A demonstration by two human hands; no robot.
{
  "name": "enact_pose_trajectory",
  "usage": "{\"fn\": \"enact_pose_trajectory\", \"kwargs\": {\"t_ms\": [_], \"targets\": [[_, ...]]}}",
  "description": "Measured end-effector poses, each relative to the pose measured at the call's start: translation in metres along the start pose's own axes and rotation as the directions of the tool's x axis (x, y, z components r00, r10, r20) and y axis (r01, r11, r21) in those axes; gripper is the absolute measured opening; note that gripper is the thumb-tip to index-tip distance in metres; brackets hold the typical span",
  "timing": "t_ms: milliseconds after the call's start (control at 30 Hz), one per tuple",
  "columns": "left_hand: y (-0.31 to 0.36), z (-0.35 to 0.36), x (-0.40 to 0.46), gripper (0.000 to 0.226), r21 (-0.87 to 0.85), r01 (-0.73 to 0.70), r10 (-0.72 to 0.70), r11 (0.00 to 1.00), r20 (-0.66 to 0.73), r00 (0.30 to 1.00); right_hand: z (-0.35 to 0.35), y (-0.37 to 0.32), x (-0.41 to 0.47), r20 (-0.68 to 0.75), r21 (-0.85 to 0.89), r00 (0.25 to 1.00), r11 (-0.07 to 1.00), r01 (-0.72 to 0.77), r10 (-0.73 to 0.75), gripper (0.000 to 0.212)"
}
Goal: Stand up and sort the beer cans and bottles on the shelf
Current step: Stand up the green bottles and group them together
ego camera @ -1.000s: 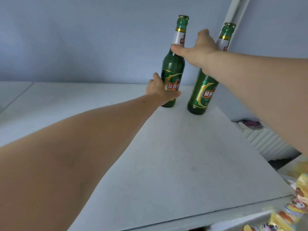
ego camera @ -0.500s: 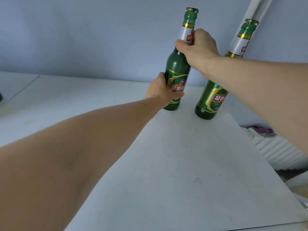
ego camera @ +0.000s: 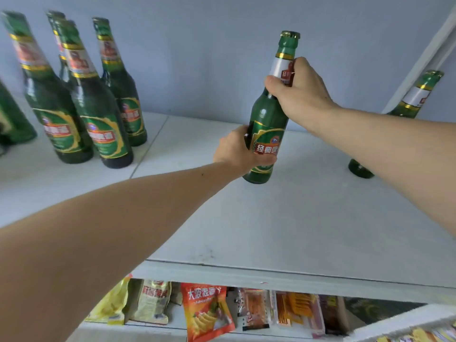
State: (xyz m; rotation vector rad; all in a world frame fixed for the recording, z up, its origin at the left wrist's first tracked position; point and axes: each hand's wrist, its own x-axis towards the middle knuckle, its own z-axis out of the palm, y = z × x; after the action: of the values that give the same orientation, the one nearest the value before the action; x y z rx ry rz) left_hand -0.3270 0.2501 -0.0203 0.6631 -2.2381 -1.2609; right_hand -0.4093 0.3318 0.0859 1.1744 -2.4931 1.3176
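Left hand (ego camera: 237, 149): wrapped round the lower body of the held bottle (ego camera: 267, 119), thumb across its label.
Right hand (ego camera: 299, 92): clamped on the same bottle's neck, just under the foil.
Held bottle: mid-shelf, towards the back wall; whether its base touches the shelf (ego camera: 283, 218) I cannot tell.
Look: green glass, gold-edged oval label with red band, white neck label, gold cap.
Step in hand: likely carrying it to the cluster (ego camera: 93, 95) of like bottles at the shelf's left end.
Doing it well: keep it upright, both grips firm; set it down beside the cluster without knocking a neighbour.
Other bottle (ego camera: 404, 104): near the shelf's right end, partly behind the right forearm.
Below: snack packets (ego camera: 204, 309) on a lower shelf.
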Motion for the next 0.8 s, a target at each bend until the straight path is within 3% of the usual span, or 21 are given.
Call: {"fn": "enact_pose_trajectory", "kwargs": {"t_ms": [167,433,800], "targets": [[-0.026,-0.095,-0.059,0.064,0.043,-0.015,0.016,0.999,-0.006,1.0,0.046,-0.083,-0.048,-0.017,-0.002,1.0,1.0,0.019,-0.019,0.034],[-0.074,-0.226,-0.113,0.069,0.036,0.019,-0.019,0.999,0.004,1.0,0.122,-0.199,-0.094,0.029,0.015,0.998,0.998,0.053,-0.053,0.039],[-0.148,-0.332,-0.131,0.076,-0.018,0.077,-0.079,0.997,-0.128,0.989,0.236,-0.283,-0.103,0.045,0.012,0.997,0.998,0.056,-0.056,0.045]]}}
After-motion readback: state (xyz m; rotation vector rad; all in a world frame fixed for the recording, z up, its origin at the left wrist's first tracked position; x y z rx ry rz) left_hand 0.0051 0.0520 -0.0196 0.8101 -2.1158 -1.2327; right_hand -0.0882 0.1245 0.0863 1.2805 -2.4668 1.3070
